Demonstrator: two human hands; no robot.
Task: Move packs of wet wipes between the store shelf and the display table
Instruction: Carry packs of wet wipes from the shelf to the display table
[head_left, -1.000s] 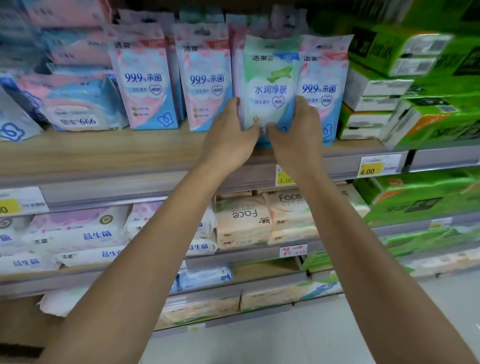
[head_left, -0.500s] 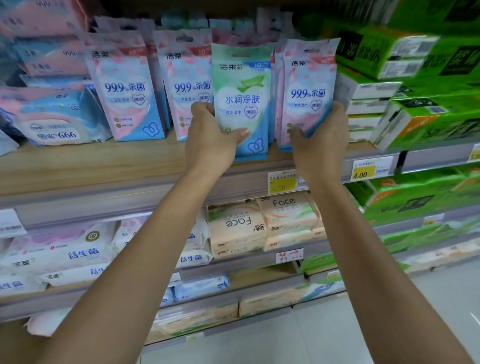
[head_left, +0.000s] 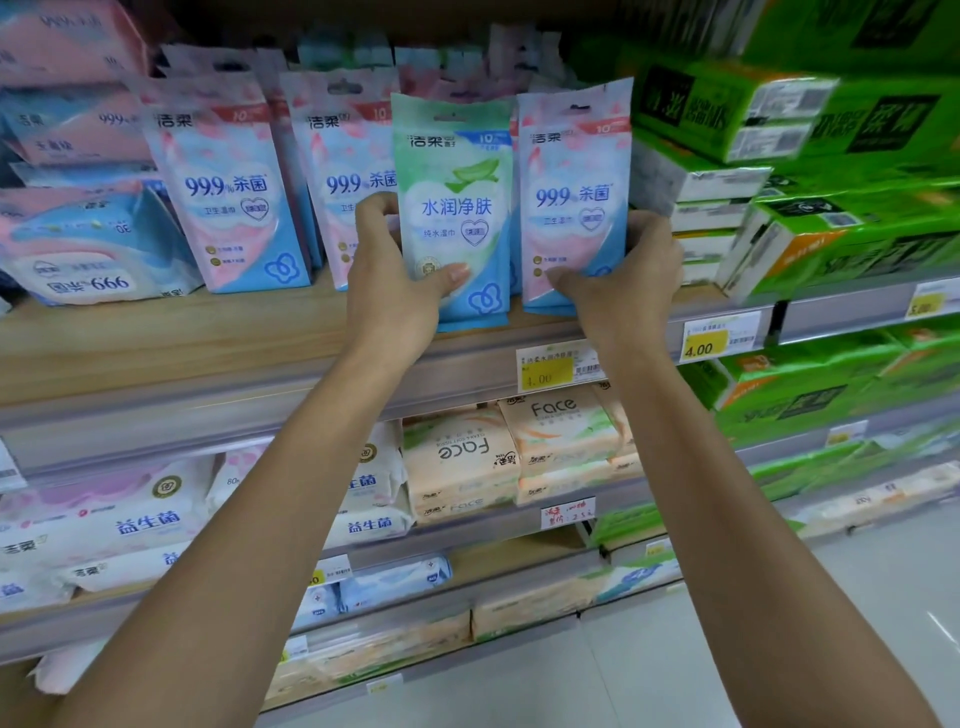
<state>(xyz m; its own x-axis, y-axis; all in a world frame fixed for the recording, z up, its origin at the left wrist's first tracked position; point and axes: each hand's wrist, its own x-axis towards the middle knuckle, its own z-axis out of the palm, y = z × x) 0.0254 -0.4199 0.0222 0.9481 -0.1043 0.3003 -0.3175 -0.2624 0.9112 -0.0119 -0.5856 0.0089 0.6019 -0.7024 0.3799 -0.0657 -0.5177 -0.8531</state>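
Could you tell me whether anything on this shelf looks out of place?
Yes: the green aloe pack in the left hand breaks the front row of pink 99.9% packs, and the big pack at far left lies upside down.

We count one mint-green-and-blue flat plastic wipe pack. We count three pink-and-blue flat plastic wipe packs marked 99.9 upright in front row; more stand behind, number unclear to us. We count two bare hands: left hand, right hand. We find three yellow paper price tags in upper row, one white handwritten paper tag, two peach soft-wrapped Face tissue packs facing us.
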